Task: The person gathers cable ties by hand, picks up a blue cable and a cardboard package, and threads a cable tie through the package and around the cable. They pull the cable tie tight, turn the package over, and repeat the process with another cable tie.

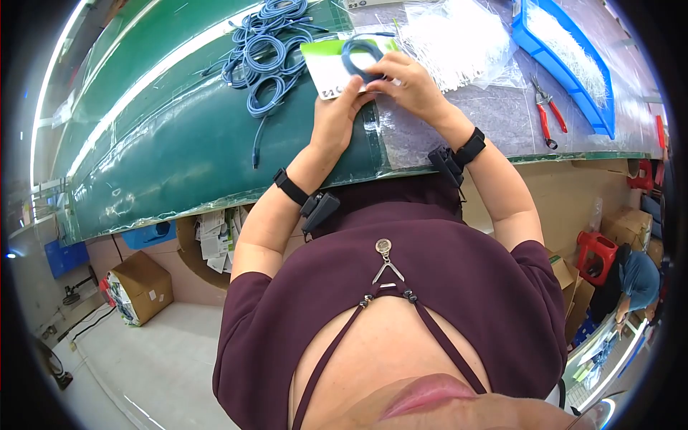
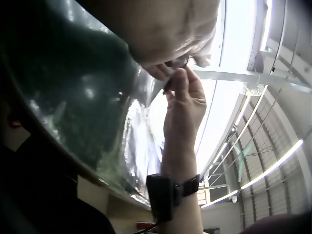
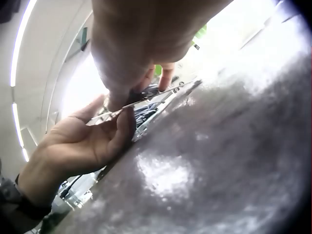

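Note:
In the head view, my left hand [image 1: 335, 118] holds a white and green printed card [image 1: 322, 64] over the bench, its thumb on the card's front. My right hand [image 1: 416, 84] pinches a coiled blue cable [image 1: 347, 63] that lies against the card. The right wrist view shows the left hand [image 3: 80, 148] with fingers under the card's edge and its thumb at the near side. Seen from the left wrist, the right hand [image 2: 184, 109] has thumb and fingertips together; the cable is mostly hidden there. Left of the card lies a pile of coiled blue cables [image 1: 251, 57].
A heap of thin white strips [image 1: 455, 46] lies on clear plastic right of the hands. Beyond it, a blue tray [image 1: 606, 118] holds more strips. Red-handled cutters [image 1: 543, 118] lie before the tray. The bench's front edge [image 1: 208, 208] runs close to my body.

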The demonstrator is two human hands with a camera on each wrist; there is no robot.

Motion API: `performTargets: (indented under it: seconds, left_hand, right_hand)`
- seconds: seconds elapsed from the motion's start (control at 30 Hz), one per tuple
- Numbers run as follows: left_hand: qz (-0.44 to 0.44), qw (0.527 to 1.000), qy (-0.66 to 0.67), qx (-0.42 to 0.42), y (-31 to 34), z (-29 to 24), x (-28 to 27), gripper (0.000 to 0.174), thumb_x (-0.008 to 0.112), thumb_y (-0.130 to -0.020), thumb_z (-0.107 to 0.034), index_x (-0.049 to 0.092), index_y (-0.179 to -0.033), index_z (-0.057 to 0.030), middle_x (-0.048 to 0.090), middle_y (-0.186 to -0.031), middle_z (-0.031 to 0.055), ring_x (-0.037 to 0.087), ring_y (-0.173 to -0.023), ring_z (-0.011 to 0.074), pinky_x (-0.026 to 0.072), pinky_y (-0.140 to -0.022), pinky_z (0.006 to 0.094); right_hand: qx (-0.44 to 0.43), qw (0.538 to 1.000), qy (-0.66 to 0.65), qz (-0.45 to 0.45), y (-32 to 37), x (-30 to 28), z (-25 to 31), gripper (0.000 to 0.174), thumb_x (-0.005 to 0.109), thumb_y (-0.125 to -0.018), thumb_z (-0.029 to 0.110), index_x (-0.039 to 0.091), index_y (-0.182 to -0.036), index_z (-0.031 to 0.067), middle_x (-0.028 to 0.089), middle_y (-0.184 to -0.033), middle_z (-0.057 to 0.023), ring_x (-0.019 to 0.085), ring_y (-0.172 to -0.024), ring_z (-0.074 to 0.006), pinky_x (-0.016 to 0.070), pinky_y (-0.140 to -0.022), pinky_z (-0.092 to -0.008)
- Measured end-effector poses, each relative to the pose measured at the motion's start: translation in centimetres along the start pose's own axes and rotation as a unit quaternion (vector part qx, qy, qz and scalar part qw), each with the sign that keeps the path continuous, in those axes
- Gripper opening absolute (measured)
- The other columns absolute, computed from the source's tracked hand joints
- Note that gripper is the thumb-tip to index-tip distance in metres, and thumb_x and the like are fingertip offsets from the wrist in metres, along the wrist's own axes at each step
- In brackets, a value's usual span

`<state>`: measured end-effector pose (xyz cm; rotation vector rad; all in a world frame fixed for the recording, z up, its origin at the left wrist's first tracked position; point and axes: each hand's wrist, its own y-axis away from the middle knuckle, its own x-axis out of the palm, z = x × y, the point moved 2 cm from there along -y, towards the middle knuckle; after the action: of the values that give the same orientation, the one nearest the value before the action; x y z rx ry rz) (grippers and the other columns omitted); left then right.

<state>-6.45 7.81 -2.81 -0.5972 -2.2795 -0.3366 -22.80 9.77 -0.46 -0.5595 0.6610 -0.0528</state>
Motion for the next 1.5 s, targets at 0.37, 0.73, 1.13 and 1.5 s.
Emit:
performTargets:
  seconds: [0.37, 0.73, 1.13, 1.5]
  left_hand:
    - [-0.069, 0.995, -0.061, -0.03, -1.0, 0.0, -1.3, 0.032, 0.064, -0.092, -0.011, 0.054, -0.12, -0.0004, 0.064, -0.109, 0.0116, 0.066, -0.093, 0.0222, 0.0596, -0.078, 0.0355]
    - [-0.023, 0.999, -0.006, -0.035, -0.8, 0.0, -1.9, 0.037, 0.065, -0.091, -0.011, 0.051, -0.123, -0.0003, 0.063, -0.112, 0.0122, 0.066, -0.096, 0.0225, 0.0593, -0.082, 0.0362]
    - [-0.077, 0.995, -0.06, -0.005, -0.7, -0.6, -1.0, 0.036, 0.063, -0.091, -0.006, 0.05, -0.125, -0.0014, 0.062, -0.112, 0.0117, 0.066, -0.095, 0.0222, 0.0617, -0.073, 0.0336]
    - [-0.086, 0.994, -0.052, 0.043, -2.3, -2.8, -3.0, 0.036, 0.064, -0.091, -0.008, 0.05, -0.124, -0.0053, 0.063, -0.111, 0.0082, 0.066, -0.095, 0.0213, 0.0607, -0.075, 0.0342]
  right_hand:
    - [-0.107, 0.981, 0.157, 0.041, 0.2, 0.1, -0.1, 0.019, 0.071, -0.08, 0.014, 0.071, -0.098, 0.0112, 0.062, -0.09, -0.0031, 0.055, -0.094, -0.0234, 0.0428, -0.084, -0.0362]
    - [-0.046, 0.997, -0.011, 0.061, -0.9, -1.1, -0.4, 0.017, 0.072, -0.08, 0.01, 0.072, -0.097, 0.0103, 0.063, -0.093, -0.0028, 0.058, -0.092, -0.0213, 0.0458, -0.083, -0.0333]
    - [-0.069, 0.997, 0.01, 0.038, -0.7, -0.9, 0.0, 0.021, 0.073, -0.08, 0.011, 0.071, -0.1, 0.0091, 0.064, -0.096, -0.0037, 0.059, -0.095, -0.0214, 0.0467, -0.084, -0.0318]
    - [-0.015, 0.974, 0.185, 0.129, 3.1, -6.7, -1.5, 0.011, 0.069, -0.081, 0.011, 0.064, -0.09, 0.0081, 0.061, -0.092, -0.0049, 0.057, -0.091, -0.0243, 0.0441, -0.082, -0.0356]
